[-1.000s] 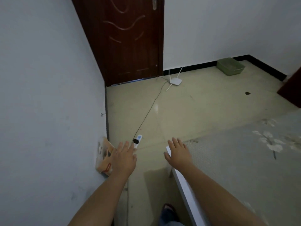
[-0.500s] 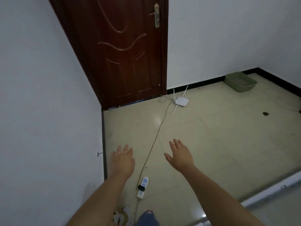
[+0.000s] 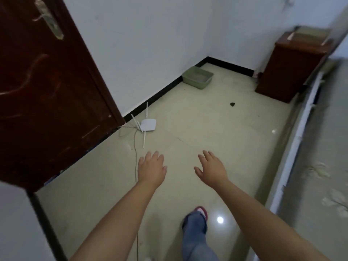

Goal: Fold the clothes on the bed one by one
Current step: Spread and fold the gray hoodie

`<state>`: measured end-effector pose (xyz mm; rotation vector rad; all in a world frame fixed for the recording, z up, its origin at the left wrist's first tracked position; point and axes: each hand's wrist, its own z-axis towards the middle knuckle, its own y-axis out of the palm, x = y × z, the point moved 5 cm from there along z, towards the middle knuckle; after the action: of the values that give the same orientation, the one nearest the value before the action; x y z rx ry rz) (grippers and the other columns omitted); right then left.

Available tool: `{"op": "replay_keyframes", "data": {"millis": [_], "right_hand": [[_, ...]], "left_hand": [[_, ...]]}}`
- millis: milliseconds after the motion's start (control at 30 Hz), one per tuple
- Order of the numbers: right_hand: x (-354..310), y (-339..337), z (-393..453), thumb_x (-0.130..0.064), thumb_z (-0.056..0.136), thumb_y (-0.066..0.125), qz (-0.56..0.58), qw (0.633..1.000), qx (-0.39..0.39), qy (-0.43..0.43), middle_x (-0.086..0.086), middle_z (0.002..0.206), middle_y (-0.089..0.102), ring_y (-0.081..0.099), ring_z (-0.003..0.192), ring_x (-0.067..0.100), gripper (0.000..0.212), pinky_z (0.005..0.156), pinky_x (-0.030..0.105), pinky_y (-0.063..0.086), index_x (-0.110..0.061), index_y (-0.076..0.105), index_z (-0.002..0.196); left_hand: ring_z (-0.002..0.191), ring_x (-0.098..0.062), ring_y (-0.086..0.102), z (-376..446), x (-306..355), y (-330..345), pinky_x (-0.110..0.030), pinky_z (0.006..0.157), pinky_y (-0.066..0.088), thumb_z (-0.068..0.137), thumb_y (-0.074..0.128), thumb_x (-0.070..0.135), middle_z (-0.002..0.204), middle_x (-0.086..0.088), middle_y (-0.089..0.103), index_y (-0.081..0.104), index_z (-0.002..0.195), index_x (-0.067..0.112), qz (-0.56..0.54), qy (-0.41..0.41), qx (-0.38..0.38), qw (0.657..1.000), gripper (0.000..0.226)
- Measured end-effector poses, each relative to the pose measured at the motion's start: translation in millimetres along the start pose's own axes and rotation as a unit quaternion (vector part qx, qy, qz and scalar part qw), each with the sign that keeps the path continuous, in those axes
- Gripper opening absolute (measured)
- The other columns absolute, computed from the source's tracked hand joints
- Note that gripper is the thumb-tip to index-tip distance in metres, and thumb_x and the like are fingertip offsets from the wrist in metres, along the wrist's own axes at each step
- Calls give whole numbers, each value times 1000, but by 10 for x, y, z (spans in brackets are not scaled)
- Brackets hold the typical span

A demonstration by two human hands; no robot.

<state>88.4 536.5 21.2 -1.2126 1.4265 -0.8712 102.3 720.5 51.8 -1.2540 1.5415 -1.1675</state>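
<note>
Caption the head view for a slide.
Both hands, left hand and right hand, open and empty above the floor, bed at right, router by the door.

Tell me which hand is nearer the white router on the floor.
Left. The left hand hovers just short of the router, near its cable; the right hand is farther off, toward the bed side.

The bed (image 3: 320, 185) is cut off by the right edge, showing only a blurred strip of patterned sheet, and no clothes can be made out on it. The door (image 3: 47, 91) runs out past the left and top edges, and both forearms leave the bottom edge. A small dark speck (image 3: 232, 104) on the floor (image 3: 207, 129) is too small to identify.
</note>
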Motion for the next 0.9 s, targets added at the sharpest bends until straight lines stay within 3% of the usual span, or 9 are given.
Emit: {"op": "replay_keyframes", "data": {"millis": [300,600,767,900], "right_hand": [[1762,-873,1348,-41,97,33,13,984,33,174,7,155,12,8,143,24,56,114,36,12,-14,22,144],[3467,-1664,2164,-41,96,35,16,953,108,281,6,153,18,15,142,21,56,113,35,17,-12,24,143],[4730,-2179,2444,-40,96,37,29,905,130,403,8,153,20,16,142,22,56,112,36,18,-11,26,143],[5577,-2472,2365,-41,96,36,46,858,148,490,9,153,19,19,141,21,58,112,32,19,-11,25,143]], "left_hand": [[142,-20,12,2217,1282,-704,-39,112,16,98,31,36,154,1,17,21,144,21,33,132,25,990,50],[137,-19,22,4073,3016,-1390,-38,108,22,96,34,38,150,1,24,26,141,21,58,267,96,957,49],[132,-19,29,5101,4323,-1775,-36,105,27,93,38,40,145,1,31,28,140,20,54,356,101,927,51],[124,-18,37,5544,5498,-2020,-33,96,31,90,41,44,138,1,38,33,135,20,52,456,106,882,51]]}}
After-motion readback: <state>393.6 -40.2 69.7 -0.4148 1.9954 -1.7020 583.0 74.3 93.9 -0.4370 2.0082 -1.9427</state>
